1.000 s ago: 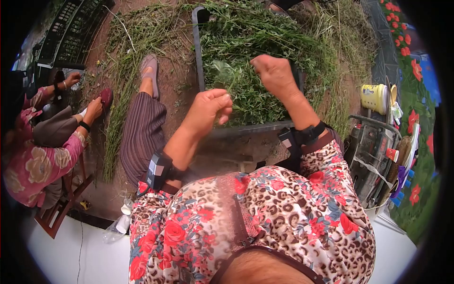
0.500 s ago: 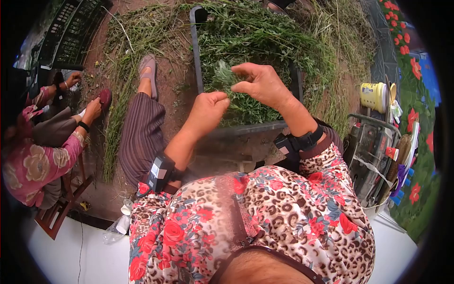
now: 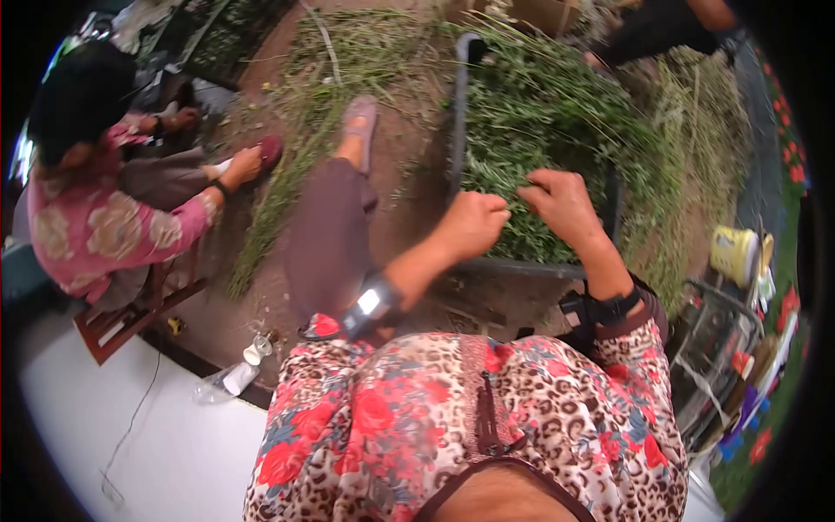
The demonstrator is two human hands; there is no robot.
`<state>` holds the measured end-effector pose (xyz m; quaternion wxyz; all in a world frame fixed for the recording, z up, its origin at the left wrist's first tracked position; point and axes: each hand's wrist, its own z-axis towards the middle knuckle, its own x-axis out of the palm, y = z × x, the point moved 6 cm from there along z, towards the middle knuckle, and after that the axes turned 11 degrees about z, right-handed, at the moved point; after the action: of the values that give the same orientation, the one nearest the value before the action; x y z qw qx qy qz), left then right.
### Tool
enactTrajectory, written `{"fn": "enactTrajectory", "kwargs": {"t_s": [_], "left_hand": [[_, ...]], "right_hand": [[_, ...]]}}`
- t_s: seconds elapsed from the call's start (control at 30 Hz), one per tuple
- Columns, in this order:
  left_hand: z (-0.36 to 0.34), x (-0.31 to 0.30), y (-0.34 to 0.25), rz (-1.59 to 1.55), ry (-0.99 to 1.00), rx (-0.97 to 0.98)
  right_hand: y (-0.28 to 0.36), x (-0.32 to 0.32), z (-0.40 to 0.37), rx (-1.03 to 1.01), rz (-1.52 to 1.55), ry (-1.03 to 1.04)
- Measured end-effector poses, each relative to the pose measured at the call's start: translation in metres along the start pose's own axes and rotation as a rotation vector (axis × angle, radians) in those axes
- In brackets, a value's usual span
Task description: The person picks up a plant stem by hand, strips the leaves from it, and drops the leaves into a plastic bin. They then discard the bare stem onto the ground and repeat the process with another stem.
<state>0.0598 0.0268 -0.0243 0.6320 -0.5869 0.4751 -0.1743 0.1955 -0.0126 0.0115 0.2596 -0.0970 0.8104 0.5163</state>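
Green leafy stems (image 3: 557, 113) fill a dark rectangular tub (image 3: 457, 130) in front of me. My left hand (image 3: 474, 224) is over the tub's near left part, its fingers closed; whatever may be between them is too small to make out. Just to its right, my right hand (image 3: 564, 204) hangs over the leaves with thumb and fingers bent toward each other; their tips are blurred and I cannot tell if they pinch anything. The two hands are close but apart.
A person in a pink floral top (image 3: 113, 217) sits at the left on a wooden stool (image 3: 130, 317). Cut stems (image 3: 348, 52) lie on the ground beside the tub. At the right are a yellow bucket (image 3: 733, 255) and a clear container (image 3: 709, 331). Another person's dark-clothed limb (image 3: 657, 35) shows at top right.
The view has shifted, so the tub and my hands appear farther right. The pale leafy tuft by my fingers no longer shows. More of the person on the left is visible.
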Motion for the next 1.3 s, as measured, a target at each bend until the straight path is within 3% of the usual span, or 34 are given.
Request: {"fn": "enactTrajectory", "kwargs": {"t_s": [0.1, 0.27, 0.37, 0.67, 0.77, 0.87, 0.93, 0.97, 1.07, 1.2, 1.3], "left_hand": [[0.0, 0.003, 0.006, -0.06, 0.06, -0.094], [0.001, -0.001, 0.001, -0.121, 0.04, -0.086], [0.003, 0.001, 0.004, -0.124, 0.044, -0.081], [0.006, 0.005, 0.011, -0.226, 0.051, -0.15], [0.005, 0.007, 0.013, -0.305, 0.088, -0.194], [0.002, 0.002, 0.012, -0.419, 0.1, -0.225], [-0.001, 0.005, 0.016, -0.639, 0.137, -0.368], [-0.001, 0.005, 0.015, -0.699, 0.144, -0.351], [0.001, 0.0, 0.012, -0.884, 0.127, -0.324], [0.003, -0.001, 0.019, -1.102, 0.095, -0.305], [0.003, -0.002, 0.015, -1.2, 0.13, -0.289]], "right_hand": [[0.014, 0.001, -0.005, -0.124, -0.1, -0.037], [0.029, 0.004, -0.011, -0.497, -0.285, -0.149], [0.022, 0.001, -0.006, -0.59, -0.362, -0.202], [0.022, -0.003, 0.0, -0.541, -0.416, -0.239], [0.02, -0.008, 0.002, -0.635, -0.513, -0.298], [-0.008, -0.061, 0.014, -0.486, -0.602, -0.433], [-0.012, -0.081, 0.016, -0.283, -0.314, -0.474], [-0.015, -0.088, 0.015, -0.18, -0.169, -0.491], [-0.006, -0.068, 0.013, -0.084, 0.16, -0.406], [0.0, -0.048, 0.013, 0.018, 0.289, -0.105], [-0.015, -0.038, 0.008, -0.1, -0.182, 0.0]]}}
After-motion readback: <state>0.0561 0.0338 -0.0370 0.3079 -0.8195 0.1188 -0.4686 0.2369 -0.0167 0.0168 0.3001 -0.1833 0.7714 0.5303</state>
